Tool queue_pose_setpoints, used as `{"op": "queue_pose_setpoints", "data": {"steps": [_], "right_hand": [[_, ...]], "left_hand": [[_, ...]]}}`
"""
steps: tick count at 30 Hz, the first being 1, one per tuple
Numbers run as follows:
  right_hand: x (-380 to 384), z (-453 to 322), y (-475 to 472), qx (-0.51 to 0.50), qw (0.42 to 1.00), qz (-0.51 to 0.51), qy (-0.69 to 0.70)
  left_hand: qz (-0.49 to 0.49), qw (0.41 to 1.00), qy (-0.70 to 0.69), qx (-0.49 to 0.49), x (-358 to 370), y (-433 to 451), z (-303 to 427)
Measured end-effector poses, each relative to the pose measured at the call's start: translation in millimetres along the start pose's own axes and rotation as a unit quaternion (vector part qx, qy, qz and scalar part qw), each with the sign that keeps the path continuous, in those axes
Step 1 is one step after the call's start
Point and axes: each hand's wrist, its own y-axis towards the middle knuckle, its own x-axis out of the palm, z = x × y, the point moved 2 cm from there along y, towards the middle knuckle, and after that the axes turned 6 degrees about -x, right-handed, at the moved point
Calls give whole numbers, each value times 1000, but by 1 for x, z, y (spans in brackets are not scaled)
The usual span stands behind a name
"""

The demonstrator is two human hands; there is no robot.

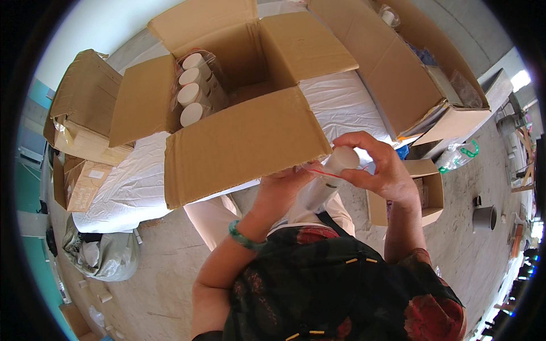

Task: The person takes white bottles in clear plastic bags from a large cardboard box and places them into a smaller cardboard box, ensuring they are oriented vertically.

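My right hand (379,170) has its thumb and fingers around the round white top of a cylindrical container (344,158). A clear plastic bag (318,194) with a red strip along its mouth surrounds the lower part of this container. My left hand (283,187) grips the bag's edge on the left, its fingertips partly hidden by the flap of an open cardboard box (247,145). Inside that box, along its left wall, stand several white-topped cylindrical containers (190,94) in clear plastic.
White cloth (345,102) lies under the box. A long cardboard box (396,76) stands at the right, with a smaller open carton (433,196) below it. More cardboard boxes (85,93) are at the left, above a stuffed sack (111,255) on the floor.
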Motion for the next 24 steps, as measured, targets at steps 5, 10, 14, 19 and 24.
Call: {"op": "queue_pose_setpoints", "data": {"steps": [5,10,14,19,24], "right_hand": [[-32,-16,-15,-39,999,6,27],[-30,-36,-20,-97,964,-31,247],[-24,-70,1,-160,953,-80,245],[-16,-115,61,-253,945,-117,168],[-7,-137,124,-294,927,-171,158]], "left_hand": [[-79,997,-14,21,13,-15,21],[-151,982,54,102,40,-42,78],[-131,976,-45,168,38,-55,117],[-50,975,-67,206,21,-63,181],[73,984,4,165,-13,-58,223]]}}
